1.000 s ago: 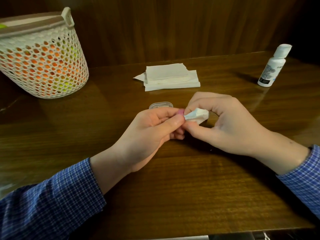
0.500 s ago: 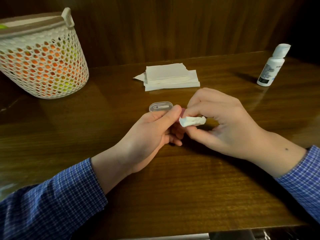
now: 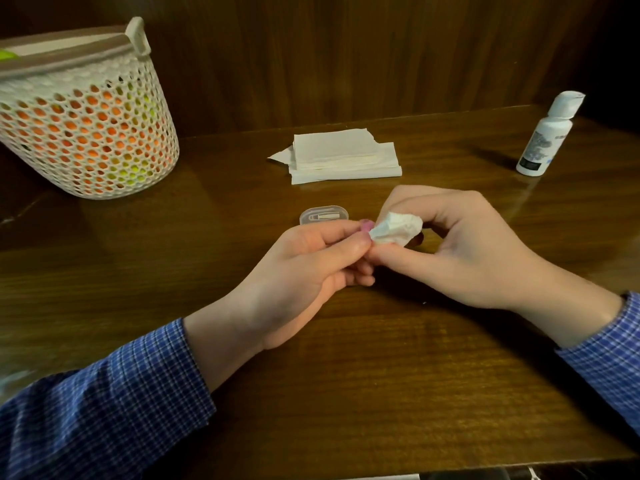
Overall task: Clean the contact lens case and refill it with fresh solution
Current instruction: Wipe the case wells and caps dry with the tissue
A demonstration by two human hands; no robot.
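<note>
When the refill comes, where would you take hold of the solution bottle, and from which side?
Probably around the white body of the solution bottle, below its flip cap, from the near side with the right hand. It stands upright on the table's far right with open space around it.

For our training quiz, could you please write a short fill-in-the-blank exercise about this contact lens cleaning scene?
1. The right hand pinches a crumpled ____.
2. The left hand holds a small ____-coloured piece.
3. The white bottle stands at the table's far ____ side.
4. The stack of folded tissues lies to the ____ of the mesh basket.

Answers: tissue; pink; right; right
</note>
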